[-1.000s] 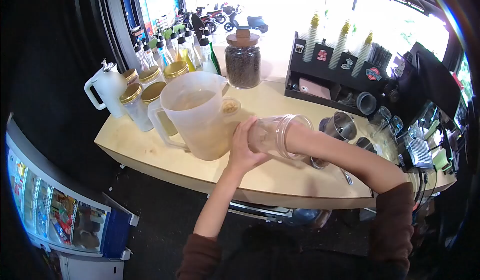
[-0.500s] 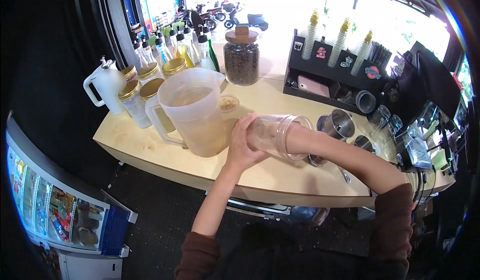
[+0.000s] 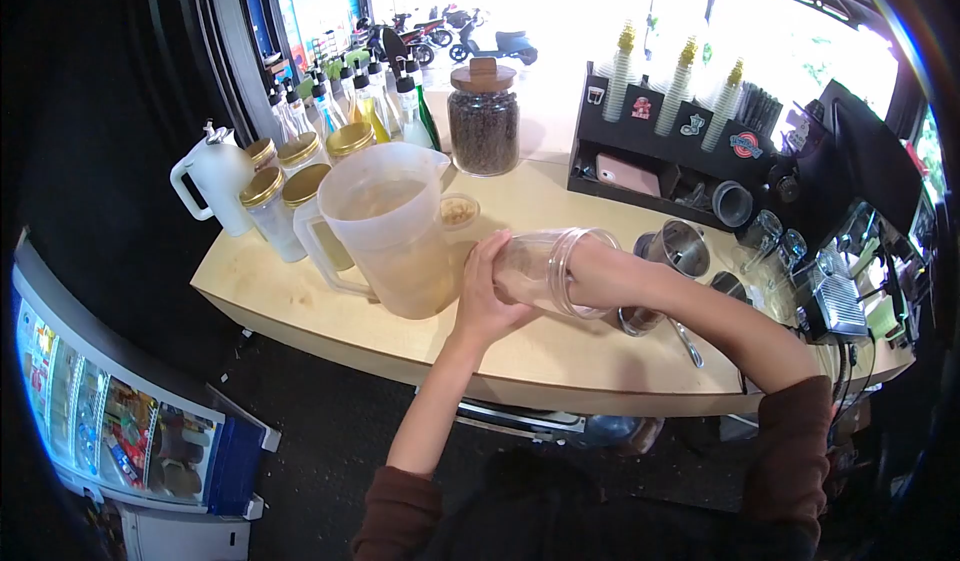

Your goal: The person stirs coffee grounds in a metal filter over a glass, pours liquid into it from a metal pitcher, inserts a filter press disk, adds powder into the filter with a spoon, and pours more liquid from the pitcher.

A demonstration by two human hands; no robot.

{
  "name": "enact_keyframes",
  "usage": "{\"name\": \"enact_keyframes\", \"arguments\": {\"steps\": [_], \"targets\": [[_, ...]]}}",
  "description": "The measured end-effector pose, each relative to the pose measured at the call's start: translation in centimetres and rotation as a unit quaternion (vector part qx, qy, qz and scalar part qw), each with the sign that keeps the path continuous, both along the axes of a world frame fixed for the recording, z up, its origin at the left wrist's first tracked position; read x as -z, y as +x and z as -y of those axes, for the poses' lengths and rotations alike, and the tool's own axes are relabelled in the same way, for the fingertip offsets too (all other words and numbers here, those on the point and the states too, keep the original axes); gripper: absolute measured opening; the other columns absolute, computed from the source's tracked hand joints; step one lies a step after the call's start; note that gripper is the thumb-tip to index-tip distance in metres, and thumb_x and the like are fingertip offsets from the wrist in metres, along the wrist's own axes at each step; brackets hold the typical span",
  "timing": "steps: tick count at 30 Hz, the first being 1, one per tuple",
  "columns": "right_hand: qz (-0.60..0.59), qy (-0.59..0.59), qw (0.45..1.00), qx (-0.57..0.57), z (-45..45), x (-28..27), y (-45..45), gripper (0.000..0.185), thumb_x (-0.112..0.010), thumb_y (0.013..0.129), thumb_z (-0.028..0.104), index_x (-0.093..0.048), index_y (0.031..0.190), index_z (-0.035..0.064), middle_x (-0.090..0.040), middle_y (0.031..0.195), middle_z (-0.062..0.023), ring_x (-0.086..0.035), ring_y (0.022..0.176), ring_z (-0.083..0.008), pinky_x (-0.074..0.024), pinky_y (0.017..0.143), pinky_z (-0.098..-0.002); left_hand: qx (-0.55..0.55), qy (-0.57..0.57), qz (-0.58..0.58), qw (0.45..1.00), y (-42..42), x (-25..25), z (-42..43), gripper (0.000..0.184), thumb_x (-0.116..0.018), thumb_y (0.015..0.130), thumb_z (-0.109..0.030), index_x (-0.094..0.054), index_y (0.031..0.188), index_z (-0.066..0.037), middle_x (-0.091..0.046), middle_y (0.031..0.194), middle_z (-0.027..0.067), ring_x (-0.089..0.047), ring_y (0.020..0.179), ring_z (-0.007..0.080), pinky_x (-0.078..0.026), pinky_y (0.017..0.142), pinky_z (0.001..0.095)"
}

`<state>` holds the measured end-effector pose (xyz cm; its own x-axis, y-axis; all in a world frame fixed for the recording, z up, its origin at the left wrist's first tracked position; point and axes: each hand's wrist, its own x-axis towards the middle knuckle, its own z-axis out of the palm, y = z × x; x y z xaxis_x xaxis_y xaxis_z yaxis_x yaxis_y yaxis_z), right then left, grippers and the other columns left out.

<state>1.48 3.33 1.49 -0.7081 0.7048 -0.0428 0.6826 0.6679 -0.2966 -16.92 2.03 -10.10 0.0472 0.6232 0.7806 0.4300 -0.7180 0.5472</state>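
My left hand [image 3: 488,296] is wrapped round the base of a clear jar [image 3: 545,279], which lies tilted on its side above the counter with its mouth to the right. Through that mouth reaches my right hand [image 3: 590,273]; its fingers are inside the jar and blurred by the wall, so what they hold cannot be made out. Just left of the jar stands a large frosted pitcher [image 3: 400,251] with cloudy liquid. Behind it is a small dish of pale bits [image 3: 458,211]. A steel cup [image 3: 682,251] stands to the right of the jar.
Gold-lidded jars [image 3: 268,211], a white jug [image 3: 215,179] and pump bottles [image 3: 365,101] stand at the left. A wooden-lidded jar [image 3: 484,126] is at the back. A black organizer [image 3: 650,121] holds cups and a phone. A spoon [image 3: 690,345] lies near the front edge.
My right hand has drawn back slightly toward the jar's mouth. My left hand keeps its hold on the jar, which has barely moved.
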Motion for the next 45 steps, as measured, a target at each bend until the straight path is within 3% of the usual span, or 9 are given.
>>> {"name": "enact_keyframes", "arguments": {"steps": [8,14,16,19,22,25,33,37,45], "targets": [[-0.081,-0.023,0.996,-0.023,3.1,-5.6,0.6,0.022,-0.057,0.08,0.006,-0.068,0.097,-0.0029,-0.064,0.082,-0.0229,-0.061,0.075,-0.0362,-0.0489,0.07,-0.0384,-0.005,-0.017,0.041,0.999,0.1,0.3,-0.2,0.098,-0.083,0.047,-0.011,-0.042,0.135,-0.008,-0.049,0.131,0.0138,-0.047,0.122,0.0335,-0.039,0.104,0.0434],[-0.144,-0.06,0.987,0.037,3.8,-7.9,1.9,0.027,-0.06,0.077,0.008,-0.068,0.1,-0.0041,-0.066,0.08,-0.0195,-0.065,0.071,-0.0238,-0.0505,0.07,-0.0353,-0.062,-0.006,0.006,0.998,-0.1,0.2,-0.1,0.102,-0.089,0.048,-0.019,-0.039,0.137,-0.007,-0.048,0.128,0.014,-0.049,0.119,0.0334,-0.04,0.102,0.0427],[-0.204,-0.099,0.973,0.037,3.2,-7.6,2.9,0.026,-0.061,0.081,0.008,-0.067,0.102,-0.0042,-0.068,0.08,-0.0127,-0.064,0.071,-0.0132,-0.0511,0.068,-0.0306,-0.062,-0.01,0.014,0.998,0.0,-0.1,0.1,0.103,-0.089,0.047,-0.019,-0.04,0.137,-0.007,-0.047,0.128,0.0144,-0.048,0.119,0.0334,-0.04,0.102,0.0427],[-0.27,-0.183,0.943,0.063,3.8,-8.3,3.7,0.022,-0.063,0.087,0.009,-0.069,0.104,-0.0027,-0.066,0.08,-0.0043,-0.058,0.072,-0.0064,-0.0487,0.067,-0.0223,-0.052,-0.029,0.041,0.997,0.4,-0.9,1.0,0.098,-0.087,0.049,-0.02,-0.041,0.135,-0.007,-0.048,0.127,0.0146,-0.049,0.118,0.0336,-0.041,0.1,0.0434],[-0.264,-0.19,0.941,0.093,4.7,-9.5,4.4,0.021,-0.063,0.088,0.01,-0.07,0.104,-0.0015,-0.065,0.079,-0.0019,-0.056,0.071,-0.0033,-0.0469,0.062,-0.0198,-0.038,-0.032,0.051,0.997,0.5,-1.0,1.0,0.095,-0.087,0.052,-0.021,-0.043,0.134,-0.007,-0.049,0.125,0.0144,-0.05,0.116,0.0332,-0.043,0.098,0.0439],[-0.286,-0.164,0.941,0.084,4.5,-9.2,5.8,0.021,-0.064,0.088,0.013,-0.07,0.103,-0.0018,-0.068,0.085,-0.0036,-0.059,0.072,-0.0072,-0.0506,0.072,-0.0242,-0.033,-0.018,0.047,0.998,0.5,-0.4,0.6,0.097,-0.089,0.051,-0.023,-0.042,0.134,-0.006,-0.049,0.124,0.0142,-0.051,0.116,0.032,-0.043,0.098,0.0431],[-0.287,-0.144,0.938,0.129,5.7,-9.8,10.2,0.023,-0.064,0.089,0.015,-0.069,0.103,-0.0021,-0.067,0.089,-0.0038,-0.057,0.078,-0.0054,-0.0497,0.073,-0.0238,0.002,-0.064,0.096,0.993,0.6,0.9,0.2,0.089,-0.091,0.052,-0.024,-0.044,0.126,-0.003,-0.051,0.123,0.0121,-0.052,0.115,0.0256,-0.043,0.098,0.0385],[-0.32,-0.133,0.929,0.128,6.1,-9.3,13.7,0.024,-0.063,0.09,0.015,-0.068,0.106,-0.0027,-0.066,0.089,-0.0039,-0.056,0.08,-0.0054,-0.049,0.072,-0.0236,0.045,-0.16,0.158,0.973,1.4,0.7,0.2,0.086,-0.089,0.055,-0.018,-0.043,0.126,-0.001,-0.055,0.12,0.0128,-0.054,0.112,0.0236,-0.044,0.097,0.0372],[-0.324,-0.072,0.924,0.19,7.4,-8.1,20.2,0.025,-0.058,0.091,0.012,-0.066,0.112,0.0013,-0.067,0.101,-0.0081,-0.059,0.092,-0.0127,-0.0464,0.078,-0.0287,0.048,-0.194,0.141,0.969,1.7,0.9,0.0,0.093,-0.087,0.056,-0.011,-0.037,0.134,-0.003,-0.053,0.125,0.0114,-0.052,0.117,0.0244,-0.042,0.102,0.0384]]}}
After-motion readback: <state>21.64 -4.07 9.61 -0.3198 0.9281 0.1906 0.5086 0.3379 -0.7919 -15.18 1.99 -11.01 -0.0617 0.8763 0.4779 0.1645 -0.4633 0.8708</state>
